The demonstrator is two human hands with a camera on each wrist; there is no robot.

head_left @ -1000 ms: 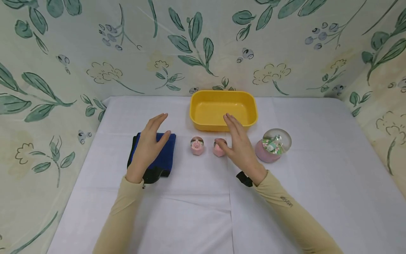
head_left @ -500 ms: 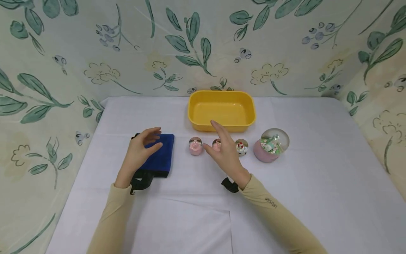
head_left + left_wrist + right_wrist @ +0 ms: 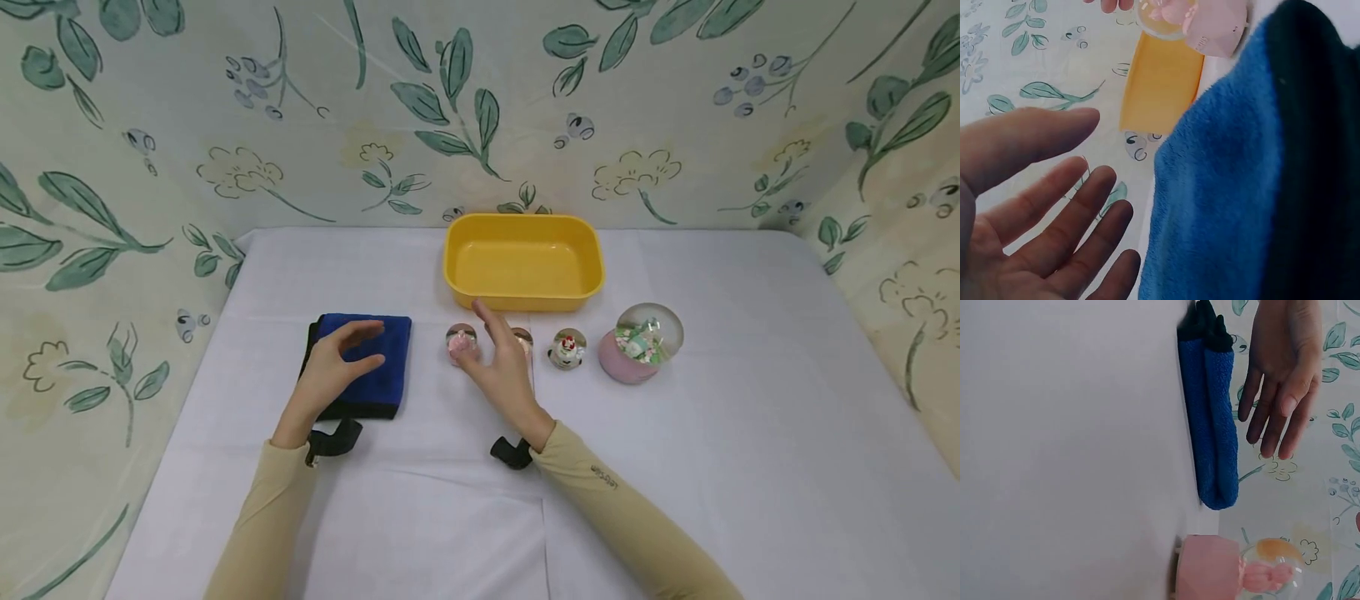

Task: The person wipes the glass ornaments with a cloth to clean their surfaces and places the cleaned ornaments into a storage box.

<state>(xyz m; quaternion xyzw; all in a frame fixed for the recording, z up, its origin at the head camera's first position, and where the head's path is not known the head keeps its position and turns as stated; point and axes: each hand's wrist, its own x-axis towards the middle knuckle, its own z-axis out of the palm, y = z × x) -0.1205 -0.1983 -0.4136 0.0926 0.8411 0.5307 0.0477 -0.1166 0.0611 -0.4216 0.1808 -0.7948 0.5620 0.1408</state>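
— On what surface are you working?

— On a worktop (image 3: 420, 525) covered in white cloth, with some creases. Behind its far edge hangs pale fabric (image 3: 517, 117), printed with green leaves and blue berries.

— And your hands?

— My left grip (image 3: 330, 371) is released, hanging above the blue towel (image 3: 386, 375) toward the left edge. My right grip (image 3: 504, 375) also grasps nothing; its thumb overlaps the small pink globe (image 3: 461, 335), and I cannot tell if they touch.

— How are these things made?

— The towel is fluffy, folded, with black border. The pink globe has a faceted base and clear dome; it stands before the glossy yellow tub (image 3: 540, 302), which is near the far edge. Toward the right edge is a large globe (image 3: 641, 343) with round pink base.
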